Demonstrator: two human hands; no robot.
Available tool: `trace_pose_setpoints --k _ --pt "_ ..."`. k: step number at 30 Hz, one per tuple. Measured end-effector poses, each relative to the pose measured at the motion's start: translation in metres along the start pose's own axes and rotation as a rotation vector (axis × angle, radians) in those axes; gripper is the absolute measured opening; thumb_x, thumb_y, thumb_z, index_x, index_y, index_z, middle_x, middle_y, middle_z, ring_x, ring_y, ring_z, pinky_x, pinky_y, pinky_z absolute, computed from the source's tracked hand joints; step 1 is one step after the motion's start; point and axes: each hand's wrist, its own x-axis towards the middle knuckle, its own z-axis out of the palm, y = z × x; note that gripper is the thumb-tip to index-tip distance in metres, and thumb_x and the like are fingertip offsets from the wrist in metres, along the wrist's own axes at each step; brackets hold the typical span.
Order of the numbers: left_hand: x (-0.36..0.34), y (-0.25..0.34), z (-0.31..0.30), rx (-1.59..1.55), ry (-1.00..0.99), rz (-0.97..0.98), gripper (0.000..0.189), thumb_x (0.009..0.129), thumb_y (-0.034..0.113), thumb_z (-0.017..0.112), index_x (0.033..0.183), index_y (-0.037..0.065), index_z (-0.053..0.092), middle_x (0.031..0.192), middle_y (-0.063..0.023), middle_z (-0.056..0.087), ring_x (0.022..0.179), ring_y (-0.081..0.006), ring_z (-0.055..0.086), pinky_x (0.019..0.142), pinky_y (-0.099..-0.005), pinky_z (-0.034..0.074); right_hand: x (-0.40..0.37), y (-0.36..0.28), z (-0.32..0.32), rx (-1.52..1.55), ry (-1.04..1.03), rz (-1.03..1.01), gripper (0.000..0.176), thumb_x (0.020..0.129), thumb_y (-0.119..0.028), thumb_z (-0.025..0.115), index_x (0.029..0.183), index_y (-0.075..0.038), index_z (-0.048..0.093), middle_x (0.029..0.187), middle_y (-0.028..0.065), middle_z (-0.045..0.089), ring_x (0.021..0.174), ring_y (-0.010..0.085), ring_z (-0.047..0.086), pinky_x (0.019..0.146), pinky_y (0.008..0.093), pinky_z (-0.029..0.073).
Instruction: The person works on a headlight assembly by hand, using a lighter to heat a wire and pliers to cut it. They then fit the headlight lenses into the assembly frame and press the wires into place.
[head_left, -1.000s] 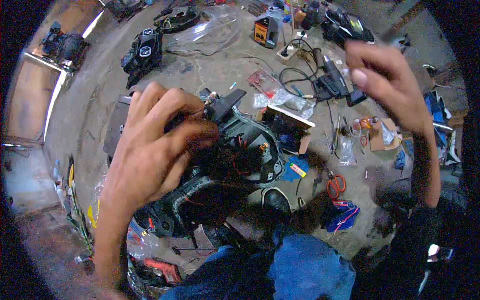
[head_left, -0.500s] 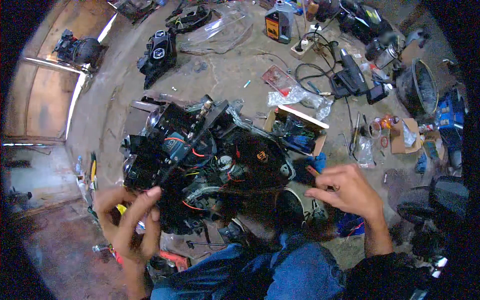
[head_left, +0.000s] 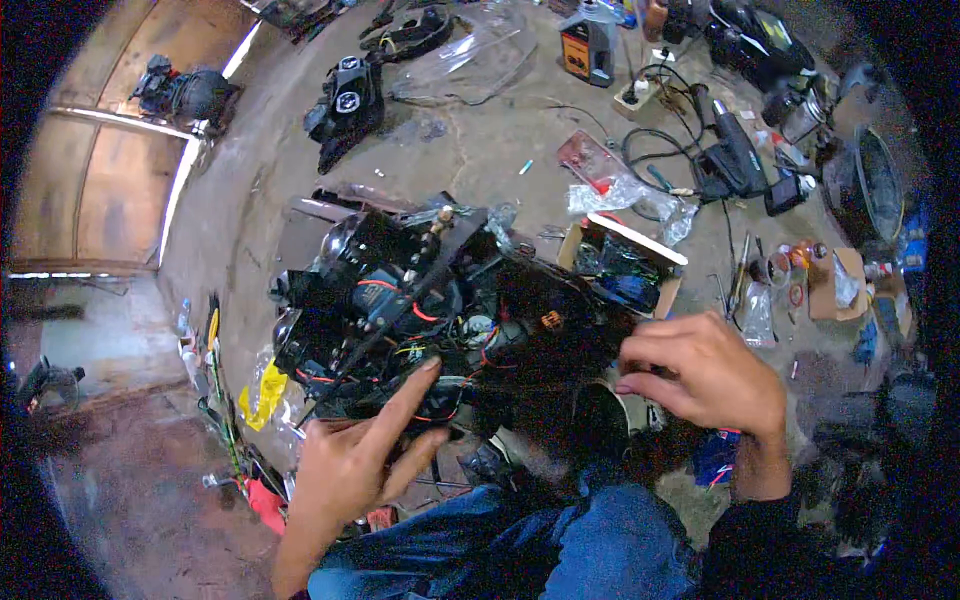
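A black headlight assembly (head_left: 385, 290) with round lenses, loose wires and orange-red strips lies in front of my knees. My left hand (head_left: 350, 465) is at its near left edge, index finger stretched out and thumb apart, with nothing visible in it. To the right of the assembly, my right hand (head_left: 710, 375) has its fingers curled against the thumb. Whatever it may pinch is hidden or too small to make out. A black panel with a small orange mark (head_left: 552, 320) lies between the two hands.
An open cardboard box (head_left: 668, 297) with packaged parts stands behind my right hand. Farther right lie a heat gun (head_left: 735, 145), a power strip (head_left: 635, 95) and a plastic bottle (head_left: 588, 45). A yellow piece (head_left: 263, 395) is at the left; another lamp unit (head_left: 347, 105) lies farther back.
My left hand has moved right to the near edge of the assembly, its index finger now extended. The small reddish thing at my right fingertips no longer shows. The whole view has shifted slightly.
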Motion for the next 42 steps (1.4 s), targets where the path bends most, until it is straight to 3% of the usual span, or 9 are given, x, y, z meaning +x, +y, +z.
trace_pose_setpoints --k 9,12,15,21,24,27,31,39,42 --pt "0.010 0.014 0.009 -0.032 -0.225 -0.114 0.079 0.097 0.029 0.076 0.165 0.009 0.040 0.081 -0.0116 0.078 0.062 -0.0243 0.075 0.064 -0.0382 0.060 -0.016 0.007 0.014 0.004 -0.060 0.139 0.016 0.099 -0.019 0.068 0.098 -0.004 0.071 0.093 0.0162 0.074 0.090 0.0402 0.072 0.080 0.0499 0.057" --pt "0.009 0.006 0.023 -0.048 -0.039 0.027 0.078 0.097 0.030 0.076 0.164 0.008 0.042 0.077 -0.0087 0.077 0.057 -0.0227 0.072 0.058 -0.0385 0.058 -0.005 0.006 0.010 -0.062 -0.019 0.088 0.016 0.098 -0.020 0.070 0.098 -0.003 0.071 0.090 0.0169 0.073 0.087 0.0388 0.073 0.076 0.0484 0.056" --pt "0.007 0.007 0.024 0.057 -0.049 0.039 0.075 0.098 0.032 0.074 0.163 0.009 0.044 0.073 -0.0063 0.075 0.053 -0.0211 0.069 0.053 -0.0379 0.056 0.007 -0.003 0.001 -0.059 -0.055 0.171 0.017 0.097 -0.019 0.073 0.095 -0.003 0.069 0.085 0.0156 0.071 0.081 0.0372 0.072 0.072 0.0466 0.055" --pt "0.011 0.016 0.021 0.157 -0.124 0.010 0.068 0.101 0.034 0.071 0.160 0.008 0.049 0.068 -0.0045 0.072 0.047 -0.0192 0.064 0.049 -0.0366 0.053 0.027 -0.015 0.005 0.135 0.309 0.107 0.017 0.093 -0.014 0.078 0.090 -0.003 0.065 0.095 0.0143 0.067 0.085 0.0330 0.069 0.076 0.0421 0.055" --pt "0.012 0.015 0.026 0.157 -0.076 0.035 0.067 0.102 0.034 0.071 0.159 0.005 0.050 0.064 -0.0039 0.069 0.045 -0.0189 0.062 0.048 -0.0368 0.052 0.044 -0.012 0.016 0.132 0.537 -0.105 0.015 0.093 -0.012 0.078 0.093 -0.001 0.068 0.097 0.0145 0.063 0.086 0.0339 0.066 0.079 0.0428 0.055" --pt "0.014 0.017 0.029 0.207 -0.037 0.071 0.067 0.102 0.033 0.070 0.158 0.004 0.051 0.063 -0.0038 0.068 0.045 -0.0183 0.061 0.047 -0.0362 0.052 0.067 -0.012 0.021 0.099 0.594 -0.190 0.012 0.092 -0.009 0.076 0.097 0.000 0.070 0.097 0.0134 0.061 0.091 0.0350 0.064 0.084 0.0440 0.054" --pt "0.016 0.021 0.027 0.199 -0.096 0.034 0.065 0.102 0.031 0.070 0.158 0.003 0.051 0.062 -0.0036 0.068 0.044 -0.0171 0.060 0.047 -0.0354 0.051 0.094 -0.002 0.022 -0.095 0.419 -0.232 0.021 0.082 -0.013 0.079 0.096 0.001 0.071 0.109 0.0140 0.061 0.109 0.0338 0.061 0.093 0.0442 0.052" --pt "0.014 0.026 0.018 0.193 -0.091 -0.014 0.062 0.100 0.024 0.072 0.156 0.004 0.054 0.064 -0.0017 0.069 0.044 -0.0150 0.061 0.047 -0.0338 0.051 0.103 -0.011 0.027 -0.023 0.392 -0.279 0.022 0.084 -0.020 0.081 0.096 -0.003 0.076 0.109 0.0153 0.062 0.108 0.0354 0.062 0.093 0.0454 0.053" --pt "0.010 0.015 0.025 0.093 0.108 0.045 0.058 0.096 0.018 0.076 0.151 0.006 0.060 0.065 -0.0011 0.070 0.043 -0.0151 0.061 0.047 -0.0328 0.051 0.096 -0.022 0.024 0.077 0.382 -0.284 0.022 0.088 -0.024 0.081 0.098 -0.005 0.077 0.106 0.0157 0.063 0.105 0.0358 0.063 0.090 0.0452 0.053"
